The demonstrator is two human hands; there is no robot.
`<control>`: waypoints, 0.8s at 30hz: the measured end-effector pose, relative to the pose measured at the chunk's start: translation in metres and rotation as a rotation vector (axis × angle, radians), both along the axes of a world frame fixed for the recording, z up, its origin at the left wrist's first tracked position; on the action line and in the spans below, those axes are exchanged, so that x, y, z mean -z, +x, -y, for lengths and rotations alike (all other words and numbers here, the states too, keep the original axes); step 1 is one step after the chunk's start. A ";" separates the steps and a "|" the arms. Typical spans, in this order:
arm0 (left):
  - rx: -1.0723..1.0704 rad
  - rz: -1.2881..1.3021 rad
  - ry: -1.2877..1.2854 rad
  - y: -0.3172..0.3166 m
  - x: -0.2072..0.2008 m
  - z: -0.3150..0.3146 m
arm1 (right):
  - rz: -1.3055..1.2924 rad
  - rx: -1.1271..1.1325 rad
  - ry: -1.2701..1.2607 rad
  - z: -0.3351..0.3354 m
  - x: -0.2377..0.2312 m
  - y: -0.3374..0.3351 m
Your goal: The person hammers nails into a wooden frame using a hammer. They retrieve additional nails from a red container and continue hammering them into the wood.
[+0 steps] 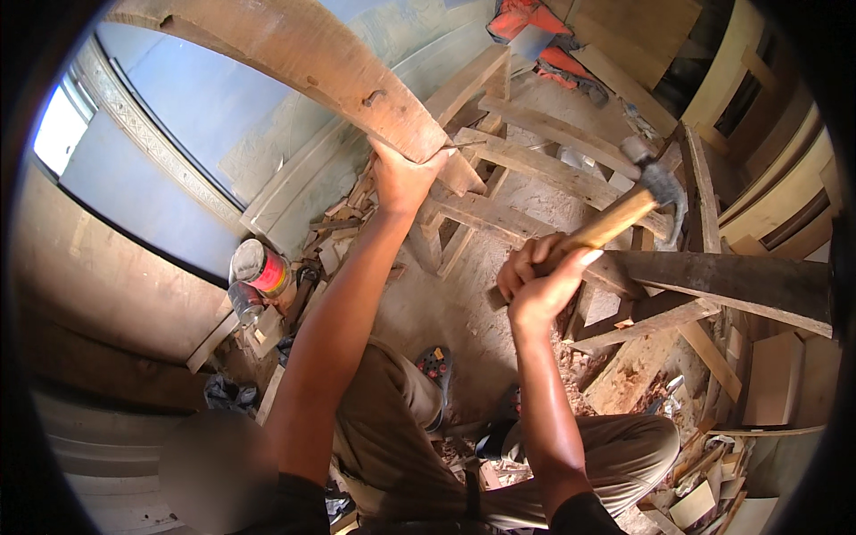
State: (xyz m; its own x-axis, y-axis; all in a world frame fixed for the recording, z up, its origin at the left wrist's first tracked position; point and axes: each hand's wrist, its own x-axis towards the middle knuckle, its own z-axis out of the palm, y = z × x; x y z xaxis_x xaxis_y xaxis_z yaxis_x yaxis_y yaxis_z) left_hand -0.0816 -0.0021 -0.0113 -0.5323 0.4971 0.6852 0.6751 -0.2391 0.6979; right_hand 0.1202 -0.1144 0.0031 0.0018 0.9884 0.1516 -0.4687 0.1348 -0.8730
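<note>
L hand closed firmly on lower end of plank, L of hammer, R hand wrapped tight rnd hammer's handle, wood frame behind hammer

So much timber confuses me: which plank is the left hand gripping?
The broad plank at upper left; the left hand grips its lower end. It alone runs off the picture's upper left.

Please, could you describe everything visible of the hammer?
The hammer has a light-brown handle, seemingly wooden, and a dark grey, metal-looking head with a blunt striking end and a curved claw. It slants toward the upper right in the picture. The right hand grips its handle; whether its head touches the wooden frame behind is unclear.
</note>
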 end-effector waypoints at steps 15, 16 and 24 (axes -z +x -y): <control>-0.018 -0.033 0.077 0.000 -0.002 0.008 | 0.293 -0.180 -0.112 -0.007 0.004 0.003; 0.005 -0.016 0.065 -0.003 -0.002 0.008 | 0.195 -0.102 -0.085 -0.004 -0.001 0.003; -0.043 -0.053 0.117 -0.002 0.003 0.001 | 0.285 -0.110 -0.170 -0.008 0.016 0.010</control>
State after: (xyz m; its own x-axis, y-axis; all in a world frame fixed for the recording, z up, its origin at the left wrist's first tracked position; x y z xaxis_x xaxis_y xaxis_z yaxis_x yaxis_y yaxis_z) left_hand -0.0840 -0.0035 -0.0143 -0.5133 0.3899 0.7645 0.7215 -0.2864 0.6304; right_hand 0.1303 -0.1069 -0.0127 -0.1248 0.9915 -0.0359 -0.2062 -0.0613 -0.9766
